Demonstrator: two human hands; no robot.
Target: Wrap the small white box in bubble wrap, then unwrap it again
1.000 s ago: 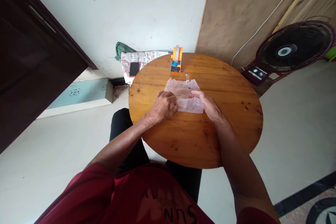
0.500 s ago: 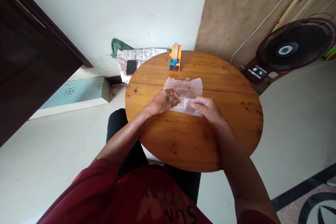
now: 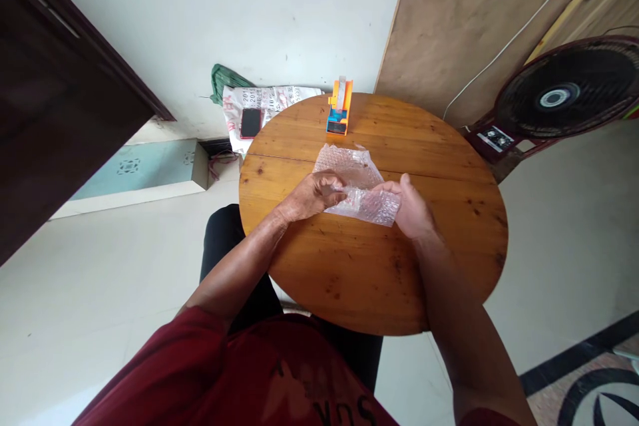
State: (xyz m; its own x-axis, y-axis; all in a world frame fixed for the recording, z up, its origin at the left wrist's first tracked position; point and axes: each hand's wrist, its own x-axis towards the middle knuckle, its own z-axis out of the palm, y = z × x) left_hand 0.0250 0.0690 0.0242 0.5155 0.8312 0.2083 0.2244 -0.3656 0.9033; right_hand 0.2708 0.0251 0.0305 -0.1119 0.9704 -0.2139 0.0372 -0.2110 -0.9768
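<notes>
Your left hand (image 3: 312, 196) pinched the folded edge of the bubble wrap (image 3: 344, 161), while your right hand (image 3: 414, 210) was spread, thumb raised, its fingers against the flap's right end. The bubble wrap lay on the table (image 3: 344, 273), nearer you than the orange tape dispenser (image 3: 339, 114)

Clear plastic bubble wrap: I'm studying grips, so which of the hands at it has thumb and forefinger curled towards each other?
The left hand, at the left side of the clear plastic bubble wrap; the right hand is held straighter.
</notes>
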